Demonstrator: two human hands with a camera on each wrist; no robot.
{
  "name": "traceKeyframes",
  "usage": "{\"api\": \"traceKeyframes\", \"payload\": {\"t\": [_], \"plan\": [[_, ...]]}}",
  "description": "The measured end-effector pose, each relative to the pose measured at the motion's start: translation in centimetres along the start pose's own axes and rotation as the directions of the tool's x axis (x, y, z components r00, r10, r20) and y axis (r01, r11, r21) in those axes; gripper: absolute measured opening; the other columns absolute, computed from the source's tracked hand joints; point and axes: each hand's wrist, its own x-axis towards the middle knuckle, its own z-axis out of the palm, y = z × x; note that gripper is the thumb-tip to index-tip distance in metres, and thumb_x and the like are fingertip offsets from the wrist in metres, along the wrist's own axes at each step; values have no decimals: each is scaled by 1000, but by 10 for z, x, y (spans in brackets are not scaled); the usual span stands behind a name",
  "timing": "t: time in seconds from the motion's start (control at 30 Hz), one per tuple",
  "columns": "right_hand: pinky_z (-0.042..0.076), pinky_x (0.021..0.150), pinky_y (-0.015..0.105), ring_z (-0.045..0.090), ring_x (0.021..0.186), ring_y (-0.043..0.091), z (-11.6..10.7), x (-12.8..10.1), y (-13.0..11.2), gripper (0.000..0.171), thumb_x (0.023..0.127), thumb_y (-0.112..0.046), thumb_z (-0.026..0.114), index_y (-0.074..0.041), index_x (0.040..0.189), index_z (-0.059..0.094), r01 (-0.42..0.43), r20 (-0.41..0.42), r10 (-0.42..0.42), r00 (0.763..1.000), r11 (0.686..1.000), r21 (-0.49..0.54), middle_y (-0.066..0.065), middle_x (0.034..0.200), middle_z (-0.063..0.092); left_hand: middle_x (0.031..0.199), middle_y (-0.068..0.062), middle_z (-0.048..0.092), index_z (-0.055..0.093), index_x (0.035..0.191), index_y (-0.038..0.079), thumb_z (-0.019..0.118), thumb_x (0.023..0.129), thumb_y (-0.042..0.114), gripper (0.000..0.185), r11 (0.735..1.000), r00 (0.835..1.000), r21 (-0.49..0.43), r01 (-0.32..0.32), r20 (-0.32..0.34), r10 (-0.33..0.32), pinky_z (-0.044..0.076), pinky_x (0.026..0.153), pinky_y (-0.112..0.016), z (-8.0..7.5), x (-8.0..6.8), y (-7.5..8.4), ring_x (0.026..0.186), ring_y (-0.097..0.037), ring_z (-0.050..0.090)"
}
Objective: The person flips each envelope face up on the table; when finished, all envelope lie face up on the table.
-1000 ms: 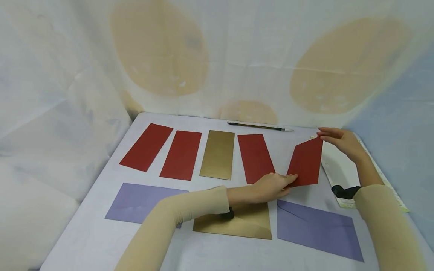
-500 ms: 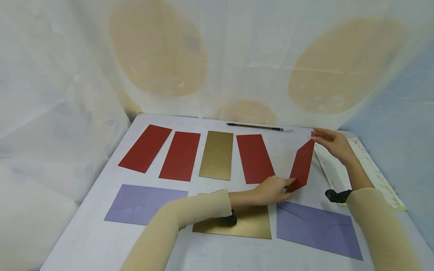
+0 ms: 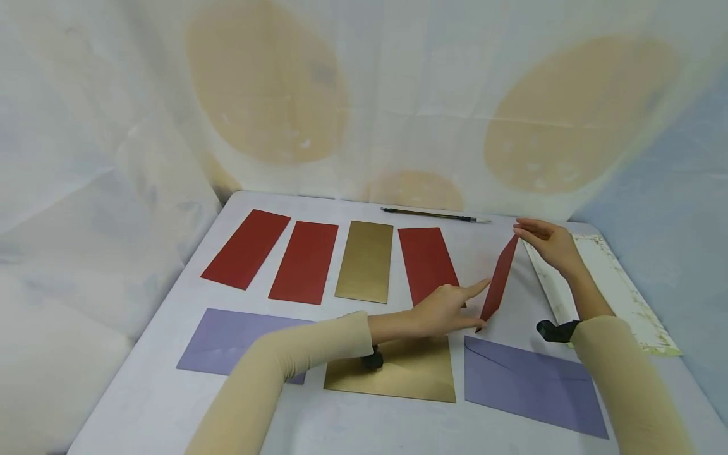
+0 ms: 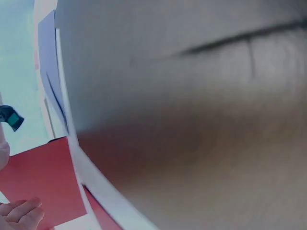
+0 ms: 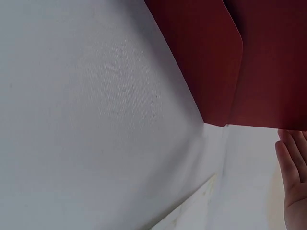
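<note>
A red envelope (image 3: 502, 278) stands on edge above the table, tilted and nearly edge-on in the head view. At its upper far corner, my right hand (image 3: 550, 245) pinches it between thumb and fingers. My left hand (image 3: 440, 311) reaches in from the left, index finger straight against the envelope's side and thumb near its lower near corner. In the right wrist view, the envelope's flap side (image 5: 216, 62) faces the camera. Most of the left wrist view is a blurred close surface, with the red envelope (image 4: 41, 177) at lower left.
Along the far row lie red envelopes (image 3: 246, 249) and a gold one (image 3: 364, 261). Nearer are lavender envelopes (image 3: 534, 385) and another gold one (image 3: 392, 379), partly under my left arm. A brush (image 3: 429, 214) lies at the back; a white patterned-edge sheet (image 3: 620, 297) is at right.
The red envelope has turned from showing its broad face to nearly edge-on. My right hand has moved left with it. My left index finger and thumb have spread apart from their earlier pinch.
</note>
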Motion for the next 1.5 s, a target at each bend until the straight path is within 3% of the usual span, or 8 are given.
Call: {"api": "traceKeyframes", "payload": {"t": [0.1,0.23,0.4,0.6,0.73,0.87,1.13,1.5], "plan": [[47,88,27,57,116,23,4,2,-2,57,95,-47,56,-6,135,56,3,-20,-3,1000,1000,-11,19,129,59,62,7,55,32,150,3,78,83,31,86,999,999,-7,-37,-11,37,39,58,-6,-5,4,2,58,1,55],[45,93,49,54,120,36,9,5,-5,57,95,-45,56,-4,134,56,19,-32,-19,999,1000,-11,20,130,58,69,6,56,27,152,7,75,85,33,86,999,999,-1,-35,0,35,34,52,-9,-9,10,5,45,-2,39],[43,94,54,51,122,38,11,4,-8,59,96,-45,55,-4,139,51,32,0,-32,999,999,-3,19,134,55,75,5,62,32,151,10,71,89,28,75,1000,999,12,23,39,-23,33,50,-10,-12,13,9,43,0,38],[36,97,61,42,128,44,11,-6,-10,68,97,-48,52,-6,148,37,-5,1,5,1000,1000,27,22,143,43,124,-11,64,43,145,8,71,89,21,64,996,997,-51,67,36,-65,38,50,-9,-13,12,8,46,6,50],[36,96,61,43,126,46,13,-21,-7,62,100,-42,50,-4,147,38,-16,-31,16,999,1000,-1,25,141,45,117,-10,67,45,144,7,72,89,21,63,994,997,-74,75,19,-74,35,46,-11,-12,11,4,43,6,46],[38,94,63,43,124,50,17,-39,-5,59,102,-34,48,5,145,37,-14,80,18,997,998,-61,30,138,45,118,-8,67,48,142,8,73,87,23,62,993,996,-79,84,-15,-85,29,44,-12,-14,9,1,40,0,34],[40,92,63,43,125,50,31,-63,-2,64,100,-35,51,8,145,33,3,304,24,952,996,-88,32,141,39,121,-8,65,51,138,4,76,84,23,63,983,987,-114,145,-45,-151,35,53,-9,-14,8,-8,95,-7,67],[44,88,63,44,120,55,33,-68,5,67,97,-33,58,11,142,35,87,300,-28,954,979,-183,38,134,42,119,-9,65,54,134,0,76,84,14,56,899,941,-282,336,56,-334,44,72,-6,7,9,-13,102,-2,64]]}}
